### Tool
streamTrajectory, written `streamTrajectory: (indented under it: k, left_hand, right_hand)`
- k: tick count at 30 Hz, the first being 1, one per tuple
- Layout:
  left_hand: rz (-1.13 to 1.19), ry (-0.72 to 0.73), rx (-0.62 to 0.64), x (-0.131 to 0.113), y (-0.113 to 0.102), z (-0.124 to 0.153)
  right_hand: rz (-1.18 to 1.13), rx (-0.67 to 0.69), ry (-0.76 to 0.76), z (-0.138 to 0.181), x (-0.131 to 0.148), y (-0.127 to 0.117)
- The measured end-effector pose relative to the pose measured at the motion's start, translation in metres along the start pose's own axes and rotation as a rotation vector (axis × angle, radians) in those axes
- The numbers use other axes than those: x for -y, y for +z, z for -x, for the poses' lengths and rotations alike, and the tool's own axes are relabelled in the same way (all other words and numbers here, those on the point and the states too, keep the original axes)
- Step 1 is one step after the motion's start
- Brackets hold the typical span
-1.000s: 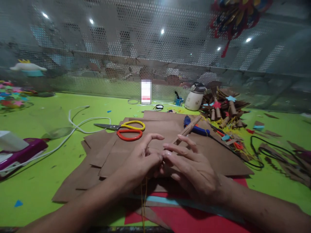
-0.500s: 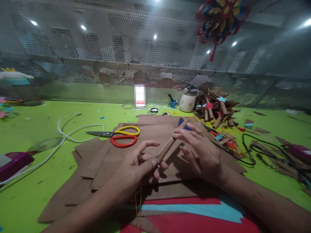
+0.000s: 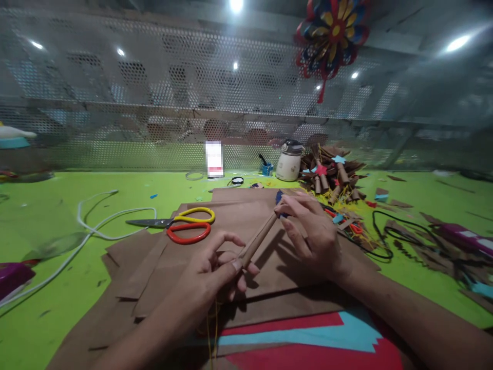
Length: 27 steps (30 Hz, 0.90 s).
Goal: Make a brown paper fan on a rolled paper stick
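A thin rolled brown paper tube point(image 3: 260, 240) slants between my two hands above a stack of brown paper sheets point(image 3: 227, 208). My left hand point(image 3: 225, 264) pinches its lower end between thumb and fingers. At the upper end, the thumb and fingertips of my right hand point(image 3: 311, 226) close on the tip. Something dark blue point(image 3: 279, 197) shows behind the right fingers, partly hidden. Yellow thread point(image 3: 212, 329) hangs below my left hand. Scissors point(image 3: 188, 226) with one yellow and one red handle lie on the paper, blades pointing left.
Finished-looking brown bundles with paper stars point(image 3: 335, 172) are heaped at the back right, beside a white jar point(image 3: 288, 160). A white cable point(image 3: 92, 231) crosses the left side; a black cord point(image 3: 379, 231) lies right. Red paper point(image 3: 319, 357) and light-blue paper point(image 3: 360, 334) lie nearest me.
My right fingers have closed around the tube's upper end, which stuck out past them before. My left hand keeps its hold on the lower end. The whole view has shifted slightly.
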<state>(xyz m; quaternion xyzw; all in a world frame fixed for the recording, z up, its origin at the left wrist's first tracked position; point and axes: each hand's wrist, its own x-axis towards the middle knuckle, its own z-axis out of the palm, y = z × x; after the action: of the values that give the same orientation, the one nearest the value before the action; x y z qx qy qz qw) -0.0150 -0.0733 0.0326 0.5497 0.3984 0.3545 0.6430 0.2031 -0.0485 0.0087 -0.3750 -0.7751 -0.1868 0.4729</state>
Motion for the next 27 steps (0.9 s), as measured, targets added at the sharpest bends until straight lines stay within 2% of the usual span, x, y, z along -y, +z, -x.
streamTrajectory:
  k: [4, 8, 11, 14, 16, 18, 22, 24, 27]
  left_hand:
    - [-0.011, -0.016, 0.014, 0.001, -0.003, -0.004]
    - [0.02, -0.023, 0.041, 0.003, -0.007, -0.006]
    - [0.093, -0.026, 0.025, 0.001, -0.007, -0.005]
    - [0.169, -0.056, 0.045, -0.001, -0.008, -0.004]
    - [0.183, -0.058, 0.046, -0.002, -0.009, -0.004]
    - [0.19, -0.064, 0.055, -0.002, -0.011, -0.006]
    - [0.202, -0.066, 0.077, 0.002, -0.017, -0.012]
    - [0.203, -0.061, 0.069, 0.003, -0.021, -0.015]
    - [0.232, -0.079, 0.066, 0.003, -0.024, -0.017]
  right_hand:
    - [0.05, -0.066, 0.066, -0.004, -0.01, -0.004]
    - [0.1, -0.207, 0.169, -0.011, -0.028, -0.01]
    - [0.01, -0.258, 0.336, -0.013, -0.042, -0.01]
    - [-0.341, -0.199, 0.673, -0.012, -0.047, -0.005]
    - [-0.618, -0.136, 0.836, -0.011, -0.044, 0.0]
    - [-0.827, -0.087, 0.896, -0.01, -0.035, 0.005]
    - [-1.08, 0.052, 0.962, -0.008, -0.018, 0.011]
    - [-1.138, 0.123, 0.982, -0.007, -0.013, 0.012]
    - [-1.103, 0.155, 0.992, -0.006, -0.011, 0.011]
